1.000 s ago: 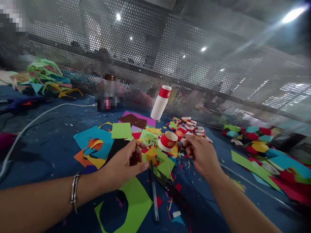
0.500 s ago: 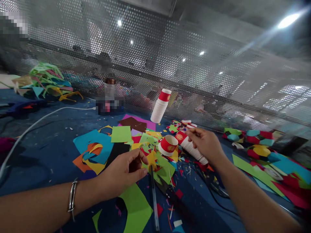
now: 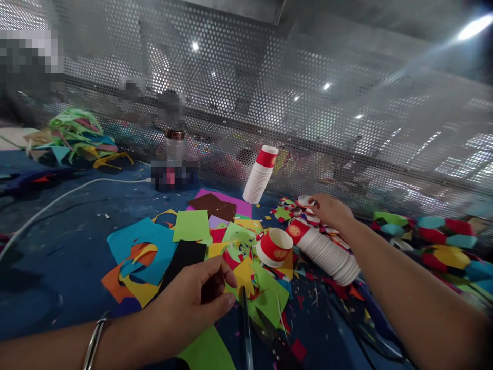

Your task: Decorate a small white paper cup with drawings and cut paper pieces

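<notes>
Clearly, the right hand (image 3: 332,209) is nearer: I see a white-rimmed piece (image 3: 305,201) at its fingertips, toward the table's (image 3: 69,231) far edge, beyond the lying cup stack (image 3: 323,254); grip unclear. Left hand (image 3: 198,295) relaxed, thumb parted.

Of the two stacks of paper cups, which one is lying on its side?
The stack nearer the right hand: this lying stack stretches along the blue table, whereas the other, standing stack rises on end farther back.
</notes>
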### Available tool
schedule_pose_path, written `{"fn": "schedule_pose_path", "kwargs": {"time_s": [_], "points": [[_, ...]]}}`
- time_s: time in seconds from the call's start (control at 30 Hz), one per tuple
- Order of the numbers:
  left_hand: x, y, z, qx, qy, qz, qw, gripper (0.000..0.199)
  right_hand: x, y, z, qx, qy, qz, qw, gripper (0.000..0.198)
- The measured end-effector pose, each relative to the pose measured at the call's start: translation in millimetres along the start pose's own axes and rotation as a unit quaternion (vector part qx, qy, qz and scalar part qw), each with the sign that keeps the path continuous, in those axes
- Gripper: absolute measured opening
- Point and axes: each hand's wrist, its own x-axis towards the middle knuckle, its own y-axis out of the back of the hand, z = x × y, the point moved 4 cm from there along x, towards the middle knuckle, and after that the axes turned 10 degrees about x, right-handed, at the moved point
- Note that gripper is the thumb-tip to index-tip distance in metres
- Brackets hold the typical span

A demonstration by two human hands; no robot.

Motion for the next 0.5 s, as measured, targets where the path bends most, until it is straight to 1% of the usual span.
{"fn": "schedule_pose_path", "kwargs": {"time_s": [0.17, 0.33, 0.43, 0.5], "points": [[1, -2, 0, 0.004, -0.002, -0.005, 1.000, 0.015, -5, 0, 5, -0.022, 0.020, -0.013, 0.999, 0.033], [1, 1, -1, 0.011, -0.012, 0.007, 1.000, 0.015, -20, 14, 0, -0.009, 0.033, -0.004, 0.999, 0.033], [2, 6, 1, 0.019, -0.032, 0.040, 0.999, 0.015, -36, 28, -9, 0.009, 0.043, 0.012, 0.999, 0.030], [2, 11, 4, 0.020, -0.044, 0.071, 0.996, 0.016, -52, 38, -20, 0.026, 0.057, 0.023, 0.998, 0.030]]}}
